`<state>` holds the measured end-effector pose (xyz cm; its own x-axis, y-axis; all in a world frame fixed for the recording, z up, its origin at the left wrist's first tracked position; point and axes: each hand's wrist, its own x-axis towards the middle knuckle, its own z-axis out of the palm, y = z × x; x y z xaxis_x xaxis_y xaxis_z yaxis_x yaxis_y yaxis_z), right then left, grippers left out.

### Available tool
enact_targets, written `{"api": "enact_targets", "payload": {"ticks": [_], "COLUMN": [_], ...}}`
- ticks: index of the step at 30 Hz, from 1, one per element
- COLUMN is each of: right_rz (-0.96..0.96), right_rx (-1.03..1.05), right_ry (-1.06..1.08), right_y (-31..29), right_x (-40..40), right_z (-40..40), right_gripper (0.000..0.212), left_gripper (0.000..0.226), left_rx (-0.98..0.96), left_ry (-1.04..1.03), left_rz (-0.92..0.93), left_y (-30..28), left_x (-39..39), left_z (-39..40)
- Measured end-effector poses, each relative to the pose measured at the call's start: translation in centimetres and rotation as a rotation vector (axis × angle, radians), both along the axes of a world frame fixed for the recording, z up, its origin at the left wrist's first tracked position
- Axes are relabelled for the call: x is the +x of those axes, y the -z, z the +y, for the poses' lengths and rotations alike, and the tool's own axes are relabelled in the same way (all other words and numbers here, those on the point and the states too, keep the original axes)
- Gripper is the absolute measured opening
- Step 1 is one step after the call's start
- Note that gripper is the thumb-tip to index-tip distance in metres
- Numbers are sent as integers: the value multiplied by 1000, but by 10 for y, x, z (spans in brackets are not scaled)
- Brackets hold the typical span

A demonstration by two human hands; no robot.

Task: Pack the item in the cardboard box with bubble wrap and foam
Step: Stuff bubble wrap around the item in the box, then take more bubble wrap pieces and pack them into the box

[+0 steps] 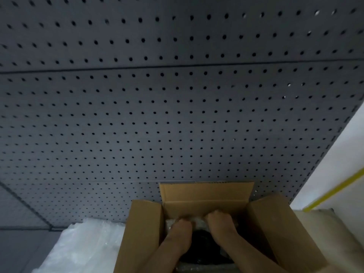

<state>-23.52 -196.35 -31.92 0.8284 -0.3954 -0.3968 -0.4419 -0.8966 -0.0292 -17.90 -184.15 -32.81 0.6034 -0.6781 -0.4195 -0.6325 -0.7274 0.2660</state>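
Head view: I see both of my hands reaching down into the open cardboard box. Left hand and right hand curl their fingers on the bubble wrap lying over a dark item inside. More bubble wrap sheet lies left of the box, below the grey pegboard.

Most of what we see is a dark grey pegboard, its rows of small holes filling the frame from the top edge down to the lower third, with a horizontal seam crossing the upper part. At the right edge we find a white wall crossed by a slanting yellow stripe.
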Motion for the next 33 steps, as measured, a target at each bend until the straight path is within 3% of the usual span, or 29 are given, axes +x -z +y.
{"api": "enact_targets", "payload": {"ticks": [7,11,13,16,19,24,26,29,33], "right_rz": [7,-50,-63,-117,-165,-244,-268,-316,-342], "right_rx": [14,12,18,26,26,-39,-66,-76,-74], "right_ry": [52,47,22,20,9,-12,-3,-5,-7], "right_y": [-27,-53,-67,-80,-98,-128,-133,-139,-152], "right_x": [-8,-21,-28,-32,-36,-26,-18,1,28], "right_z": [18,21,21,24,40,94,126,179,256], "right_gripper": [23,23,8,28,18,14,29,21,30], "left_gripper": [50,38,36,32,32,39,38,40,38], "left_rx": [177,115,117,96,101,86,63,35,19], "left_ry": [84,76,61,5,-47,-104,-118,-140,-169], "left_rz": [-173,-251,-337,-400,-460,-542,-558,-527,-472], "left_y": [-38,-68,-81,-96,-108,-127,-134,-139,-139], "left_x": [-11,-17,-16,-14,-7,9,18,34,60], "left_z": [-6,1,11,31,56,114,146,209,302]}}
